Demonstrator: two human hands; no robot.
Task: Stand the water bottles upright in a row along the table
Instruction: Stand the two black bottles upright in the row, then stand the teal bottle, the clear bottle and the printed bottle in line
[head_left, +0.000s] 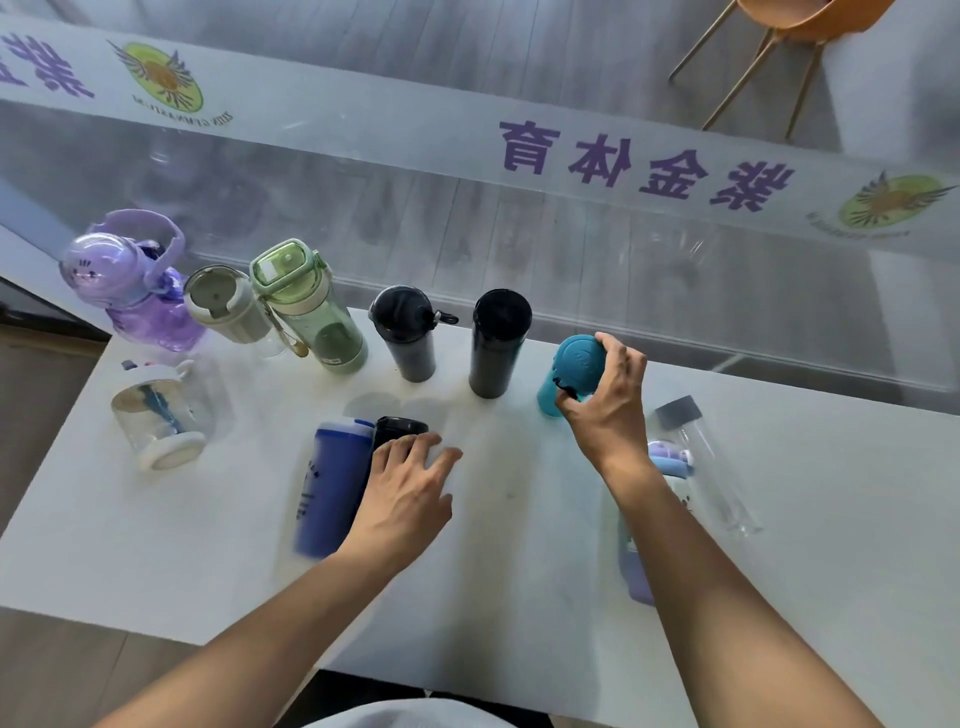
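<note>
Head view, looking down at a white table (519, 597) set against a glass wall (571, 244) with purple lettering. Six bottles stand upright in a row along the table's far edge. From the left end: a purple bottle (140, 291) shaped like a cartoon animal with a loop handle, a grey cup (223, 306) with a round lid, a translucent green bottle (311, 306) with a flip cap, a dark flask (405, 332) with a clip, a plain black flask (496, 343), and a teal bottle (571, 374).

My right hand (605, 395) grips the teal bottle's lid, fingers curled round its top and thumb against its near side.

On the near side of the row, bottles lie flat. A blue bottle (332, 488) and a black bottle (397, 428) lie touching, in front of the dark flask. My left hand (410, 493) rests over the black bottle, fingers spread and relaxed. A clear jar (161, 415) with white ends lies in front of the purple bottle. A clear bottle (711, 467) with a grey cap and a lilac bottle (639, 561) lie in front of the teal bottle, partly behind my right forearm.
</note>
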